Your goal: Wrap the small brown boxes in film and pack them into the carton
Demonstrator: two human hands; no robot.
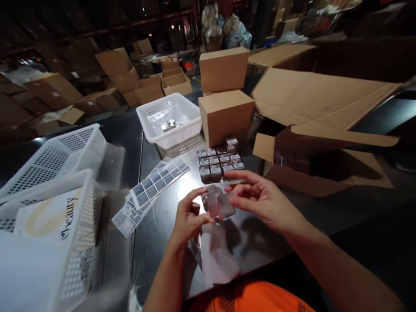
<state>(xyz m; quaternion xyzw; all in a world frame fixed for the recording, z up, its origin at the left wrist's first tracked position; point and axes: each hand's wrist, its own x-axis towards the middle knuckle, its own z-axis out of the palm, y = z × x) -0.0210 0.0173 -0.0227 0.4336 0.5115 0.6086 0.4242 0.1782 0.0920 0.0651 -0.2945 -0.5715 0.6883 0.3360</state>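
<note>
My left hand pinches a small pinkish box between thumb and fingers, above the metal table. At the box's right side, my right hand holds a small greyish square label by its edge, with the index finger stretched out. The label overlaps the box; whether it is stuck down I cannot tell. Beyond my hands stand rows of small dark boxes with barcode labels on top, and one more box sits higher at the back. Label sheets lie to the left.
A white basket with small silvery items stands behind the sheets. More white baskets are at the left. A closed carton stands behind the dark boxes, and an open carton is on the right. A pale paper strip lies below my hands.
</note>
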